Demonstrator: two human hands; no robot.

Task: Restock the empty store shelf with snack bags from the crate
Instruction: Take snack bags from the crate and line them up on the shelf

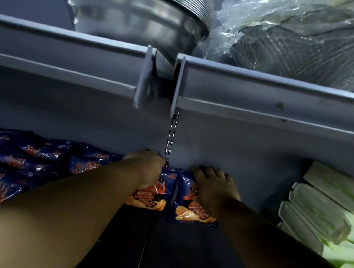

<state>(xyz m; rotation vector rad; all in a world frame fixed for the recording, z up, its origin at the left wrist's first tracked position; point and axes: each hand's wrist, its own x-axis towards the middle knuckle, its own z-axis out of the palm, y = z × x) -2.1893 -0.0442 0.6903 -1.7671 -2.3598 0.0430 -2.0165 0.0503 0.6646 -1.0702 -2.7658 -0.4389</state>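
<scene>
Your two forearms fill the bottom of the view, reaching in under the upper shelf [265,93] to the back of the lower one. Your left hand [145,167] sits on the left bag [150,199]; its fingers curl down over the bag's top edge, right by the slotted upright [170,142] in the back wall, so it looks to be gripping that bag. Your right hand [214,187] lies on the right bag [193,211] with fingers spread and fairly straight, pressing it flat rather than pinching it. The two bags lie side by side, edges touching or nearly so, tops against the back wall.

To your left, a heap of the same blue bags [12,158] reaches up to the left bag. To your right, beyond a strip of bare shelf, white-and-green packs [322,209] stand stacked. In front of the two bags the dark shelf floor [157,254] lies open between your arms. Overhead, the upper shelf's front rail hangs low; on it rest stacked metal bowls [137,11] and plastic-wrapped ware [306,38].
</scene>
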